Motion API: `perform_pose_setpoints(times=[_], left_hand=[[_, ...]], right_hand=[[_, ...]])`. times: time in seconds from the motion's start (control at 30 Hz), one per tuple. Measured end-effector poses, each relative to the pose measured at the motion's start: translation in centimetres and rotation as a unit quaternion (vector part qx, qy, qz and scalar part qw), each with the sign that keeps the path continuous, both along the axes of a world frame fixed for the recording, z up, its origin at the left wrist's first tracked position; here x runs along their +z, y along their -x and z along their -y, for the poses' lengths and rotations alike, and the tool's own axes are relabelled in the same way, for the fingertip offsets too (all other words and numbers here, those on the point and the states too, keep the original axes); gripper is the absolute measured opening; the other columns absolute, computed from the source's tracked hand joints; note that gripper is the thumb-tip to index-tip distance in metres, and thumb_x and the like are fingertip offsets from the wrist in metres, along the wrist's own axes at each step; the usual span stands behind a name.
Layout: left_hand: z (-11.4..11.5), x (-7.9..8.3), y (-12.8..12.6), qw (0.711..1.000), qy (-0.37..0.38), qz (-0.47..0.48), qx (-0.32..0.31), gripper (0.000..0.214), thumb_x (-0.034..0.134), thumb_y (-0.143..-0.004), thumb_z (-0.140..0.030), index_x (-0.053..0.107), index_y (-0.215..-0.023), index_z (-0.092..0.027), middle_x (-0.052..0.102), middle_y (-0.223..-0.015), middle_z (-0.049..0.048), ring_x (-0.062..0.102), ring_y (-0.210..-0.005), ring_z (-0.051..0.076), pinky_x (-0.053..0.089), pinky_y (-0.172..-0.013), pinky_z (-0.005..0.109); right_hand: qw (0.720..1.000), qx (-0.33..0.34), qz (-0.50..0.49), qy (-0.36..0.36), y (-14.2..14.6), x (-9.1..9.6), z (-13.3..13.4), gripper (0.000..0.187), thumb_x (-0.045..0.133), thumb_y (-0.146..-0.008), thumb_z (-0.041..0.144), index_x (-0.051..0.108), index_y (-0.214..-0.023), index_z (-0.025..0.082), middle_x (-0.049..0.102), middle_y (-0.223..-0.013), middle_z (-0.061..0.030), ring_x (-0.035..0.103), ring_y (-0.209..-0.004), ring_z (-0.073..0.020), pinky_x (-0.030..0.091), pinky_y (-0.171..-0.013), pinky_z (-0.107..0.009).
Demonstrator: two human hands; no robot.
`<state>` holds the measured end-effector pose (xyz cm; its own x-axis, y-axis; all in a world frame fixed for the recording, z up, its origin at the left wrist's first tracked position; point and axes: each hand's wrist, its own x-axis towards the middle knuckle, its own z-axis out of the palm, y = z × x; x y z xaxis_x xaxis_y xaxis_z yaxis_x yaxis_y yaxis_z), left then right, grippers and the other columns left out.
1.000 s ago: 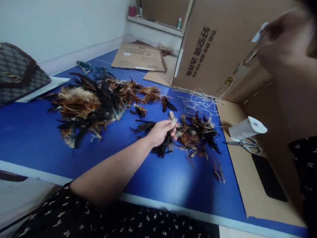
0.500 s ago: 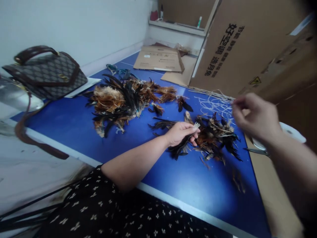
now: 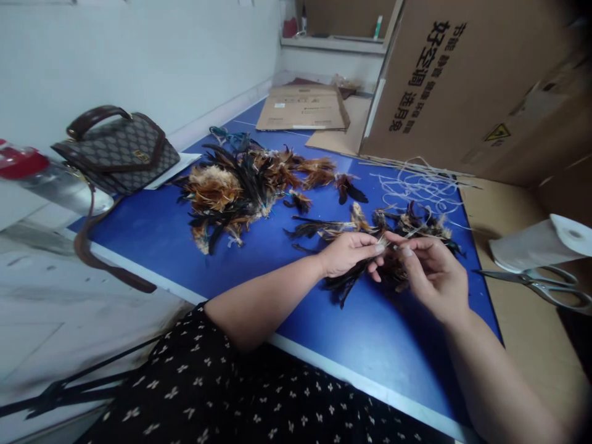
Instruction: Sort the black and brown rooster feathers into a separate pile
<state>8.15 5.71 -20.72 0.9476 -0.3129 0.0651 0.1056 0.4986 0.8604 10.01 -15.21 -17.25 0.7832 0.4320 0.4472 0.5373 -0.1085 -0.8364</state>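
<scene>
My left hand (image 3: 354, 253) is closed round a bundle of dark feathers (image 3: 345, 283), their pale quill ends sticking out past the thumb. The feathers hang below the palm. My right hand (image 3: 437, 274) meets it from the right, thumb and forefinger pinched at the quill tips. A thin pale string (image 3: 419, 227) shows by those fingers; its end is hidden. Behind both hands lies a loose heap of black and brown feathers (image 3: 416, 216). Farther back, a tangle of white strings (image 3: 416, 185) rests on the blue table (image 3: 370, 345).
A larger pile of feather bunches (image 3: 217, 191) lies to the left. Scissors (image 3: 536, 283) and a white roll (image 3: 541, 243) are on cardboard at the right. A handbag (image 3: 120, 151) and a bottle (image 3: 55, 182) stand at far left. A big carton (image 3: 444, 92) rises behind.
My right hand has come down and left from beside the string tangle to the quill ends. My left hand still grips the feathers. The view has shifted, showing the scissors and roll more fully.
</scene>
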Motion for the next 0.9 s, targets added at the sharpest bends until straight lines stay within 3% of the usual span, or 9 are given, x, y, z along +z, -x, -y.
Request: perform_pose_setpoints(times=[0.2, 0.33, 0.43, 0.53, 0.73, 0.9], left_hand=[[-0.1, -0.6, -0.2, 0.999, -0.039, -0.002, 0.006, 0.059, 0.095, -0.082, -0.063, 0.073, -0.091, -0.009, 0.071, -0.081, 0.0012, 0.066, -0.058, 0.009, 0.066, -0.059, 0.030], [-0.1, -1.1, -0.3, 0.998, -0.056, -0.011, 0.016, 0.056, 0.093, -0.087, -0.060, 0.078, -0.106, -0.009, 0.072, -0.081, 0.0003, 0.066, -0.056, 0.008, 0.062, -0.056, 0.027], [0.0, -1.2, -0.2, 0.997, -0.070, -0.028, 0.022, 0.052, 0.091, -0.090, -0.057, 0.078, -0.108, -0.009, 0.072, -0.081, 0.0000, 0.065, -0.055, 0.008, 0.059, -0.052, 0.026], [0.2, -0.9, 0.0, 0.995, -0.081, -0.052, 0.022, 0.047, 0.089, -0.093, -0.052, 0.078, -0.109, -0.010, 0.071, -0.081, -0.0008, 0.062, -0.054, 0.006, 0.057, -0.050, 0.025], [0.4, -0.6, 0.3, 0.995, -0.090, -0.046, 0.005, 0.048, 0.089, -0.092, -0.055, 0.073, -0.103, -0.011, 0.071, -0.081, -0.0012, 0.061, -0.052, 0.006, 0.056, -0.048, 0.024], [0.4, -0.8, 0.3, 0.996, -0.089, -0.025, -0.008, 0.054, 0.090, -0.089, -0.061, 0.071, -0.100, -0.012, 0.071, -0.083, -0.0007, 0.063, -0.055, 0.007, 0.059, -0.051, 0.025]], right_hand=[[0.999, -0.002, -0.037, -0.017, 0.4, -0.4, 0.1, 0.030, 0.076, -0.112, 0.054, 0.069, -0.109, 0.025, 0.082, -0.127, -0.0135, 0.084, -0.101, -0.0280, 0.071, -0.082, -0.038], [0.995, -0.065, -0.014, -0.071, 0.2, -0.6, 0.1, 0.029, 0.076, -0.113, 0.052, 0.066, -0.111, 0.025, 0.082, -0.127, -0.0146, 0.083, -0.104, -0.0278, 0.070, -0.094, -0.043], [0.992, -0.097, 0.010, -0.077, -0.2, -1.1, 0.3, 0.027, 0.073, -0.114, 0.050, 0.061, -0.113, 0.026, 0.081, -0.106, -0.0100, 0.078, -0.081, -0.0221, 0.066, -0.076, -0.036], [0.994, -0.094, 0.032, -0.033, -0.5, -1.9, 0.6, 0.026, 0.068, -0.116, 0.052, 0.061, -0.117, 0.027, 0.070, -0.084, -0.0026, 0.067, -0.067, -0.0190, 0.055, -0.059, -0.031], [0.992, -0.056, 0.068, 0.085, -0.5, -2.9, 1.3, 0.035, 0.064, -0.117, 0.041, 0.071, -0.147, 0.024, 0.078, -0.095, -0.0049, 0.067, -0.063, -0.0174, 0.052, -0.054, -0.031], [0.990, -0.020, 0.112, 0.080, -0.5, -3.2, 1.1, 0.037, 0.065, -0.116, 0.032, 0.076, -0.150, 0.024, 0.082, -0.111, -0.0071, 0.070, -0.069, -0.0159, 0.057, -0.062, -0.030]])
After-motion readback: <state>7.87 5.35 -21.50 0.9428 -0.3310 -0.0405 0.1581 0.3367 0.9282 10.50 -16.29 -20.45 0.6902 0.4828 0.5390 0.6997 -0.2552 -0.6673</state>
